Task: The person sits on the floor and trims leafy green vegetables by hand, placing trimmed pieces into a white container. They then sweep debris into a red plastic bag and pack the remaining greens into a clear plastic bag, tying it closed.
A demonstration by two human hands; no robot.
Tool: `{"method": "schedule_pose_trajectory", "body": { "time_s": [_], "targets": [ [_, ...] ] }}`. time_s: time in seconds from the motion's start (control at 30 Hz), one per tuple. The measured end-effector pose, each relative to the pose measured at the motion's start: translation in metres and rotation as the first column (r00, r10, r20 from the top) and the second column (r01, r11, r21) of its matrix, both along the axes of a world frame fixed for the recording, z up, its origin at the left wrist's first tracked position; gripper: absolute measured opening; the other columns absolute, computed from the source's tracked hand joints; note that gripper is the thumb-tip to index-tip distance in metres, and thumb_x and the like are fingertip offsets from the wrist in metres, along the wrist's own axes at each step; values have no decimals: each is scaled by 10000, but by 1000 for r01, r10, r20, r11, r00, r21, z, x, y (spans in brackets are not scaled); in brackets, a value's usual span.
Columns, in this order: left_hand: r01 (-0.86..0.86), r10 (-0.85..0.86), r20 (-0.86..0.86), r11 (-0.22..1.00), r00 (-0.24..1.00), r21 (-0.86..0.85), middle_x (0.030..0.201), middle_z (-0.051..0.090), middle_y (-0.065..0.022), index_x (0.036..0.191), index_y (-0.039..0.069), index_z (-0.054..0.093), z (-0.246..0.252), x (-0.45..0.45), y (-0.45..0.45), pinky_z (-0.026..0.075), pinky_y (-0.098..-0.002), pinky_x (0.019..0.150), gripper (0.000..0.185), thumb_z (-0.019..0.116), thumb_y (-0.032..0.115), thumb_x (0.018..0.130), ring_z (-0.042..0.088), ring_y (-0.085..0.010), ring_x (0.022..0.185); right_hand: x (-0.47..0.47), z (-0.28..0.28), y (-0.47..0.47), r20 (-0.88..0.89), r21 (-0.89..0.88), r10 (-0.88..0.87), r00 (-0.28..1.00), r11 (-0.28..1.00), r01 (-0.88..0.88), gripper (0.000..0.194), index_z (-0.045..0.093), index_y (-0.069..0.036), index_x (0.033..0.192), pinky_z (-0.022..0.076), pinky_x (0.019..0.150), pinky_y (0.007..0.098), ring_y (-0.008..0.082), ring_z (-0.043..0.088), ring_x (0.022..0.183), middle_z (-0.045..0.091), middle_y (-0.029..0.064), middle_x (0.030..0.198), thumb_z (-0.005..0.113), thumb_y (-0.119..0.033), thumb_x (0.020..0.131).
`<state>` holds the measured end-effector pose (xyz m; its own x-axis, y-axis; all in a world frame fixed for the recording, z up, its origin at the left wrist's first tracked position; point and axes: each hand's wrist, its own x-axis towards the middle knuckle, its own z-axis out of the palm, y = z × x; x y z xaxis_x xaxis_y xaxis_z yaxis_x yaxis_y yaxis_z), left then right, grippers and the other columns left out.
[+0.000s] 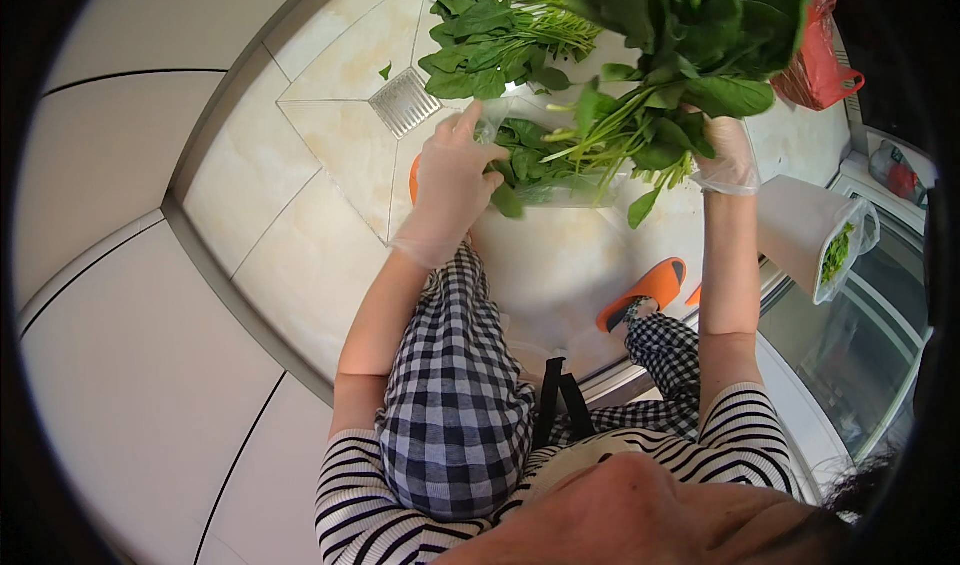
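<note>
My right hand [726, 152], in a clear disposable glove, grips a large bunch of spinach [720, 47] held up off the floor. Its leaves point away from me and its thin stems hang to the left. My left hand [454, 179], also gloved, is at the left end of a clear plastic bag [570, 194], fingers spread against the film and leaves. Whether it pinches the film is not clear. More spinach [529, 149] lies inside the bag or against it, partly covered by the raised bunch. Beyond my left hand, a pile of spinach [487, 47] rests on the tiles.
A metal floor drain [405, 102] and a torn leaf bit [385, 71] are left of the pile. To the right are a red plastic bag [821, 59] and a white bin [799, 227] lined with plastic, with greens inside. Pale cabinet fronts [142, 137] border the left side.
</note>
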<state>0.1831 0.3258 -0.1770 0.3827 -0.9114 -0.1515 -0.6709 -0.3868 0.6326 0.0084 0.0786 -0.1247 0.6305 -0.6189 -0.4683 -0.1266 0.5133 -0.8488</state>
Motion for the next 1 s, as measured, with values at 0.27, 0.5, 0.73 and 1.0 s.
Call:
{"method": "schedule_pose_trajectory", "body": {
  "time_s": [0.27, 0.5, 0.73, 1.0],
  "targets": [
    [-121, 123, 105, 992, 987, -32, 1096, 593, -157, 1137, 53, 613, -39, -12, 0, 500, -402, 799, 405, 594, -41, 744, 597, -332, 950, 51, -46, 82, 4, -194, -7, 1000, 981, 7, 384, 583, 14, 1146, 471, 894, 319, 187, 605, 953, 648, 88, 1068, 659, -12, 771],
    [-296, 287, -79, 940, 955, -169, 1233, 579, -145, 1267, 45, 552, -45, -10, 20, 483, -334, 907, 506, 564, -48, 770, 584, -272, 1105, 40, -116, 126, -273, -623, -75, 959, 773, -117, 276, 623, 28, 1032, 498, 780, 353, 226, 639, 878, 691, 120, 974, 696, -71, 785],
    [-389, 220, -825, 921, 521, 0, 1398, 487, -87, 1362, 33, 484, -34, 26, 18, 357, -300, 1058, 504, 553, 5, 863, 424, -173, 1307, -26, -100, 90, -523, -754, 392, 756, 200, -626, 415, 588, -54, 1116, 508, 758, 405, 360, 634, 887, 655, 162, 942, 698, -50, 715],
    [-417, 186, -840, 907, 510, -53, 1488, 381, -72, 1444, 61, 386, -26, -1, 28, 329, -294, 1082, 644, 537, -62, 830, 413, -174, 1316, -35, -120, 86, -733, -670, 390, 557, -269, -692, 529, 560, -105, 1189, 464, 734, 392, 302, 579, 846, 585, 84, 880, 623, -1, 674]
  ]
}}
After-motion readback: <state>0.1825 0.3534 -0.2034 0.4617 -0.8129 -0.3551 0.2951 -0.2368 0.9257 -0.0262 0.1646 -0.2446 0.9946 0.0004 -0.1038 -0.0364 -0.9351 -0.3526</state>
